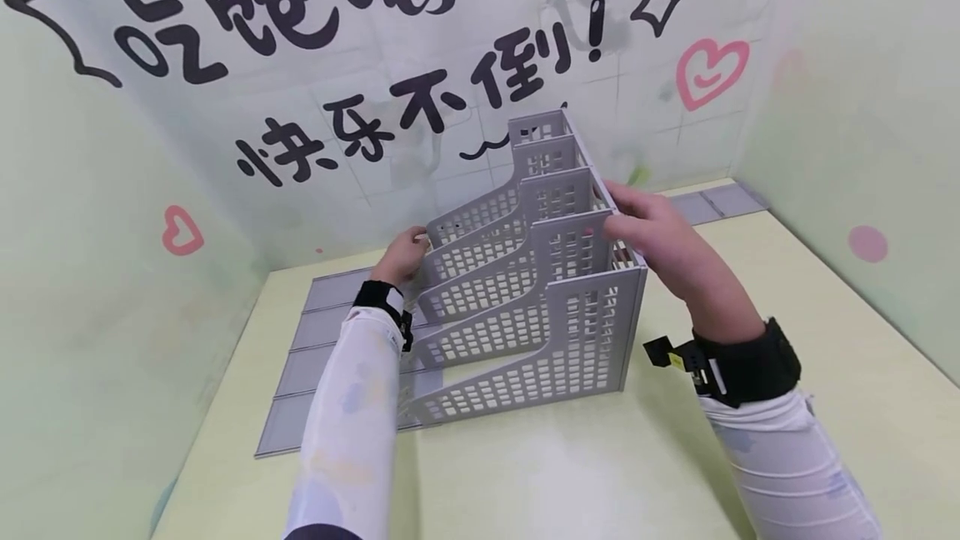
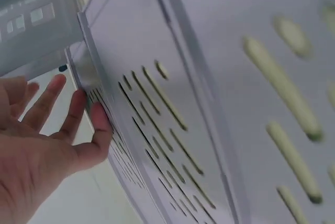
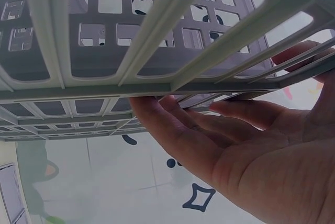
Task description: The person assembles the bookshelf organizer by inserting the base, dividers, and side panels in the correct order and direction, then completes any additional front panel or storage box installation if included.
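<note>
A grey plastic file holder (image 1: 581, 323) with several perforated dividers stands on the table, its tall back to the right and its low front to the left. My right hand (image 1: 660, 236) grips the tall back; the thumb lies over a slat and the fingers (image 3: 178, 135) run along the outer face. At the far low front end is my left hand (image 1: 405, 257). In the left wrist view its fingers (image 2: 73, 116) are spread and loosely bent, with the thumb and a fingertip right at the edge of a slotted grey panel (image 2: 152, 114).
Flat grey panels (image 1: 288, 373) lie side by side on the table left of the holder, partly under its front. Another grey panel (image 1: 720, 202) lies at the back right. A printed backdrop (image 1: 360, 215) rises behind and along both sides of the pale table (image 1: 525, 482).
</note>
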Tool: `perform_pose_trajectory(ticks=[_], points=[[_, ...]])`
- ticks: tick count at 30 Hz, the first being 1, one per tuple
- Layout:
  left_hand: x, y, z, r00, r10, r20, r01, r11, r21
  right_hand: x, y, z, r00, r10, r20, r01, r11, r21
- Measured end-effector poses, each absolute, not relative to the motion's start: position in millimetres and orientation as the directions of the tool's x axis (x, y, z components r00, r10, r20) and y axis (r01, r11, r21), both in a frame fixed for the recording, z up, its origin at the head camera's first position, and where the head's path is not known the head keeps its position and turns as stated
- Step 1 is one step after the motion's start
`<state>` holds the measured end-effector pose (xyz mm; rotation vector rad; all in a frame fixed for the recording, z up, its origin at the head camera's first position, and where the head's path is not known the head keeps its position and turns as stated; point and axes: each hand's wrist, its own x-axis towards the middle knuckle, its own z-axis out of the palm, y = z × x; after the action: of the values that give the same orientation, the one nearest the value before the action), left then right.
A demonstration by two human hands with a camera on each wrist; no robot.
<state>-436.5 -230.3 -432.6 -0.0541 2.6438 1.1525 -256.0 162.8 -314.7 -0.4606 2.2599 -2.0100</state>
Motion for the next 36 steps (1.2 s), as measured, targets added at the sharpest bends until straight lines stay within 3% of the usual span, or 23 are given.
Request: perform_pose_trajectory(ticks=[17,25,32,36], points=[[-446.7,-231.5,-429.6,-0.981,-0.072,-0.179,-0.179,0.681,0.71,-252.6,163.3,-310.5,-0.959,-0.26,0.116,-0.146,0.099,-0.984],[-447.6,-230.8,-432.0,-0.986,-0.057,-0.156,-0.144,0.76,0.634,-253.8,163.8,-310.1,-0.958,-0.261,0.12,-0.151,0.102,-0.983],[-437.8,-248.8,-429.5,-0.98,-0.035,-0.195,-0.169,0.655,0.736,-253.1,166.1,-309.1,-0.959,-0.265,0.1,-0.142,0.144,-0.979],[-417.3,-282.3,-424.8,-0.991,-0.083,-0.107,-0.132,0.779,0.614,-259.1,172.4,-314.9,-0.96,-0.274,0.056,-0.109,0.18,-0.978]])
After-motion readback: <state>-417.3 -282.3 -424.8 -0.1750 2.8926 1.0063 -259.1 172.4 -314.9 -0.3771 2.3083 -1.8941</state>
